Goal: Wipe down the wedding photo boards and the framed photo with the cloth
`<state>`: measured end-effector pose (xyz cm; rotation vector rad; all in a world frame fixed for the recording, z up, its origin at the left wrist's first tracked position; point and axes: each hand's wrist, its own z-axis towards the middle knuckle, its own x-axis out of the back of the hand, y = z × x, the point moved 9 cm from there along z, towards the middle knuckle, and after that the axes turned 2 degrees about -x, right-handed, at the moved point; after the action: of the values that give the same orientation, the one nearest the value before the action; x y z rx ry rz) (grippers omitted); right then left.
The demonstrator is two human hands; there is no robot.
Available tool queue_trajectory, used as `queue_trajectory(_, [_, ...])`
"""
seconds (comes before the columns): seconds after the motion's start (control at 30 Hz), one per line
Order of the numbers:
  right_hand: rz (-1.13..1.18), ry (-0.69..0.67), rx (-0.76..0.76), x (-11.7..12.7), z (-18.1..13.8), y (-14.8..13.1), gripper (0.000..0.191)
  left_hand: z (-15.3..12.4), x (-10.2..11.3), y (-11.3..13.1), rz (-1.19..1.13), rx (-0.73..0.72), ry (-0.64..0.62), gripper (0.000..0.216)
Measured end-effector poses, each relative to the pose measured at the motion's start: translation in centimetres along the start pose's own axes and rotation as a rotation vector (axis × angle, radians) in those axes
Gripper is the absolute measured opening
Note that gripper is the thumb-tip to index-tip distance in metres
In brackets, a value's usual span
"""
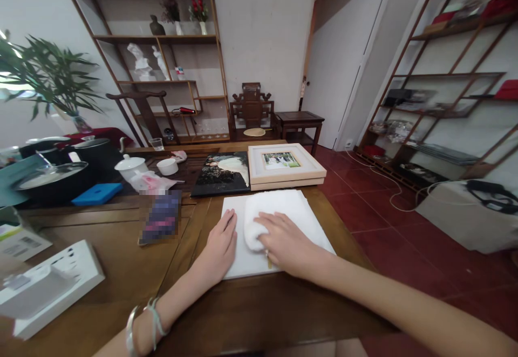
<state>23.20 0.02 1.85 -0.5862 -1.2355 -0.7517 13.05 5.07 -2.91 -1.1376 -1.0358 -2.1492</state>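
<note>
A flat white panel point(238, 254) lies on the wooden table in front of me. My left hand point(222, 246) rests along its left edge, fingers stretched out and holding nothing up. On the panel is a folded white cloth point(254, 227), thick and soft-looking, perhaps a towel. My right hand point(285, 241) lies over the cloth with its fingers curled onto it, and the fingertips press near its rounded left end. A small yellowish strip shows below the right hand at the panel's near side. The hand and cloth hide the middle of the panel.
Behind the panel lie a dark photo panel point(222, 173) and a pale framed photo point(287, 165). To the left on the table point(121, 270) are a white power-strip-like block point(56, 287), a blue box point(97, 193), a black pan point(54, 181) and white teaware point(131, 167).
</note>
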Motion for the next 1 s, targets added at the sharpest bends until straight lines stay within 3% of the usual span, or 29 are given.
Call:
queue_trajectory(0.1, [-0.047, -0.007, -0.029, -0.4, 2.3, 1.3, 0.019, 0.0, 0.1, 0.1, 0.010, -0.011, -0.005, 0.043])
queue_trajectory(0.2, [-0.071, -0.013, -0.010, -0.5, 2.4, 0.9, 0.020, 0.0, 0.1, 0.3, 0.013, -0.019, -0.009, 0.044])
queue_trajectory(0.5, [-0.064, 0.046, 0.237, 0.8, -4.8, -6.7, 0.021, -0.1, -0.4, 0.0, 0.016, -0.035, 0.002, 0.046])
queue_trajectory(0.6, [-0.015, 0.029, 0.195, 0.7, -4.3, -5.6, 0.018, -0.1, -0.4, 0.1, 0.021, -0.033, -0.009, 0.046])
queue_trajectory(0.83, [-0.015, -0.002, -0.024, -0.3, 1.8, 0.6, 0.021, 0.2, 0.4, 0.5, -0.007, 0.038, -0.070, 0.046])
queue_trajectory(1.0, [-0.030, -0.003, 0.040, -0.4, 2.3, -0.9, 0.020, 0.6, 2.7, 1.1, -0.099, 0.061, 0.042, 0.046])
